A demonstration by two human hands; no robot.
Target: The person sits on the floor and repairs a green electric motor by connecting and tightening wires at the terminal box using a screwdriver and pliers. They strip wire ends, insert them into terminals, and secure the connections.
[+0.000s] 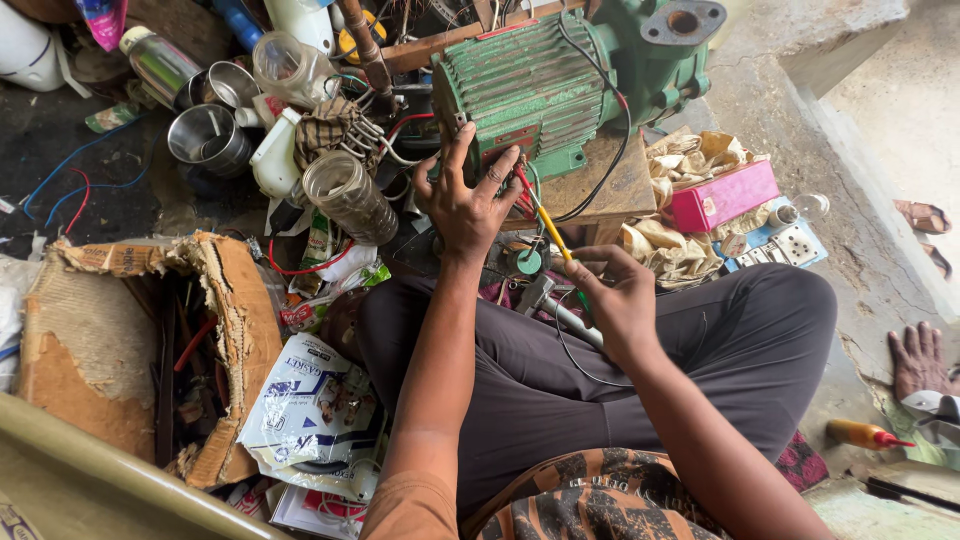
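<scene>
Head view: the left hand [468, 205] is spread against the terminal end of the green ribbed motor [520, 95], fingers loosely curled on its casing, nothing enclosed. A yellow-shafted screwdriver [553, 235] is pinched in the closed right hand [618, 300], tip directed at the red wire [522, 188]. The tip is best kept square and the casing steadied. The motor is seated on a wooden block [595, 190] amid floor clutter: torn cardboard box [120, 330], steel cups [205, 140], pink box [722, 195].
</scene>
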